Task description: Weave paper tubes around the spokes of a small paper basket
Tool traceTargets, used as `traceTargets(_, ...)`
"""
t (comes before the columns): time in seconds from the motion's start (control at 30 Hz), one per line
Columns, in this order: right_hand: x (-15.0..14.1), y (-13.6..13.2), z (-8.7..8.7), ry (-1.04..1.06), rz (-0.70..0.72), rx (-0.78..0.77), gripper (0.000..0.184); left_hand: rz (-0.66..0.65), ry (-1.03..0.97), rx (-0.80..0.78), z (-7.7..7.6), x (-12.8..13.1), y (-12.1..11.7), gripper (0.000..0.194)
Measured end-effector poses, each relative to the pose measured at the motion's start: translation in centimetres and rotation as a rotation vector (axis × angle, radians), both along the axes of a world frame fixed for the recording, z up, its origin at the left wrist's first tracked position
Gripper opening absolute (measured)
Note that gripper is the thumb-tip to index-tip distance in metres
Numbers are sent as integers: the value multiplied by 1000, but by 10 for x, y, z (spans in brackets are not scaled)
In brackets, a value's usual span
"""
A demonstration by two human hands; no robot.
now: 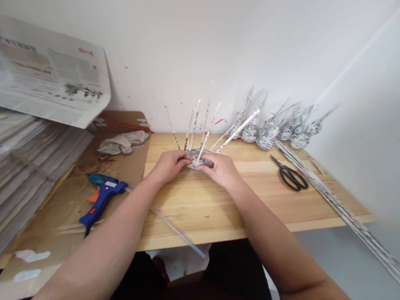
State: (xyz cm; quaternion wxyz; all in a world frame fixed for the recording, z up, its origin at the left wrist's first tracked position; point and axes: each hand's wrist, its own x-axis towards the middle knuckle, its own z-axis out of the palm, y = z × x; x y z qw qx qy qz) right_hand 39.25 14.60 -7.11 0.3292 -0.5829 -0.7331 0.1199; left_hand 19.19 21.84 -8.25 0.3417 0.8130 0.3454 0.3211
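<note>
A small round basket base [196, 162] woven from rolled newspaper sits on the wooden table, several paper rods standing up and outward from it. On its left rim, my left hand [171, 166] is closed with thumb and fingers pinching the weave. From the other side my right hand [221, 169] grips the rim, its thumb toward the near edge. One long white paper rod [238, 131] slants up to the right above my right hand. The fingertips partly hide the weave between them.
A blue glue gun [102, 200] with a long clear glue stick [179, 232] lies on cardboard at left, near crumpled gloves [123, 142]. Newspaper stacks [26, 167] stand farther left. Black scissors [290, 174], long paper rods [329, 196] and several woven paper pieces [266, 133] are at right.
</note>
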Motion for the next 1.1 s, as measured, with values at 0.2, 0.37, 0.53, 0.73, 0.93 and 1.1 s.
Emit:
traceTargets(0.2, -4, -3, 2, 47, -20, 40, 13, 26, 27, 44, 4, 0, -2, 14)
traceTargets(0.37, 3, -4, 9, 376, -293, 266, 27, 46, 6, 59, 7, -2, -2, 14)
traceTargets(0.53, 9, 0, 5, 259, -115, -57, 33, 38, -1, 61, 5, -2, -1, 14)
traceTargets(0.73, 12, 7, -10, 160, 29, -57, 23, -16, -45, -4, 3, -2, 2, 16)
traceTargets(0.93, 15, 12, -16, 256, 56, -95, 17, -53, -67, -80, 2, -3, 2, 14)
traceTargets(1.1, 15, 12, -15, 275, 22, -118, 17, -55, -71, -115, 1, -3, 3, 13)
